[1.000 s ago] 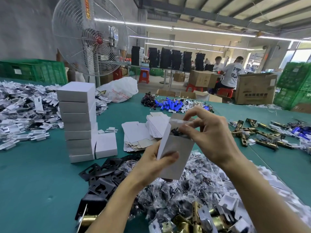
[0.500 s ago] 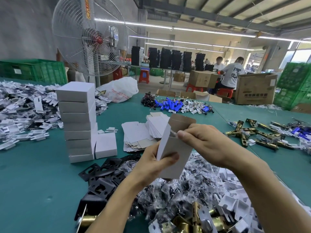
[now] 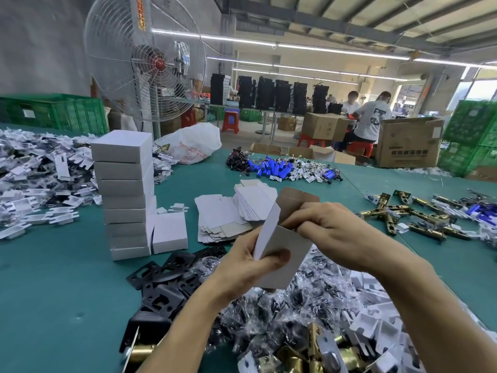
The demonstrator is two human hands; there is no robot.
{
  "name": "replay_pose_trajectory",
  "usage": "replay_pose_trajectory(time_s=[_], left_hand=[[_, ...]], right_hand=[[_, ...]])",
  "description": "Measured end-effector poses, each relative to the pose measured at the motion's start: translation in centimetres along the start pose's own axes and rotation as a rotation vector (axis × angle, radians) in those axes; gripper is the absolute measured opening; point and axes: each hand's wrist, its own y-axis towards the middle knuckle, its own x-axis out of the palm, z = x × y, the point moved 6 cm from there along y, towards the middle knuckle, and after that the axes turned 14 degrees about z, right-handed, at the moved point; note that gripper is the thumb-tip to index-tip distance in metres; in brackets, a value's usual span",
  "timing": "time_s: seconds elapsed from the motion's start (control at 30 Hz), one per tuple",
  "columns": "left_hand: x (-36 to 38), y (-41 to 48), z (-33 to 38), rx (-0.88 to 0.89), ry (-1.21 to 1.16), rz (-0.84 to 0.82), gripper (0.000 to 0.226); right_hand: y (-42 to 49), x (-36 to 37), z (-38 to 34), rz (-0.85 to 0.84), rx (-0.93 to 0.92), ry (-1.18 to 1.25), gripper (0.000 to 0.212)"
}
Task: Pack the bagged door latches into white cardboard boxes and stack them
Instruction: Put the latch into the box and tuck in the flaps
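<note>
Your left hand (image 3: 250,267) grasps the open white cardboard box (image 3: 285,243) by its lower body, thumb across the near face. It holds the box tilted above the near middle of the green bench (image 3: 53,292). The brown-lined top flap (image 3: 295,200) stands up, so the box is not closed.

Your right hand (image 3: 333,232) is at the box mouth with its fingers curled over the rim. You cannot tell from this view whether they pinch a bag, a side flap or nothing. No bagged latch is visible inside the box.

Work done:
- A tall stack of closed white cardboard boxes (image 3: 123,184) stands at the left.
- A single closed white box (image 3: 170,232) rests against the foot of the stack on its right.

Work left:
- Judged from the raised flap, the current box needs tucking shut and placing on or beside the stack.
- A large heap of door latches in clear plastic bags (image 3: 295,313) lies directly under your hands, unpacked.
- A fanned pile of flat white box blanks (image 3: 223,219) lies just beyond the hands, unfolded.

The remaining stock appears much larger than the finished stack, so treat the task as being at an early stage.
</note>
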Motion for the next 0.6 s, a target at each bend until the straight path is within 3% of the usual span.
replay_pose_trajectory(time_s=[0.1,0.2,0.3,0.5,0.6], left_hand=[[0.0,0.0,-0.2,-0.005,-0.009,0.004,0.026],[-0.2,0.0,-0.2,-0.037,-0.061,0.017,0.030],[-0.3,0.0,-0.3,-0.090,-0.092,0.012,0.039],[0.1,-0.5,-0.8,-0.156,-0.068,-0.048,0.037],[0.3,-0.6,-1.1,-0.147,-0.006,-0.079,0.030]], right_hand=[[-0.4,0.3,0.1,-0.035,-0.003,0.077,0.038],[-1.3,-1.0,0.8,0.293,-0.060,0.162,0.021],[-3.0,-1.4,2.7,0.534,-0.006,0.282,0.027],[-4.5,2.9,4.9,0.422,0.206,0.963,0.044],[-4.7,4.3,5.1,0.390,0.209,0.988,0.030]])
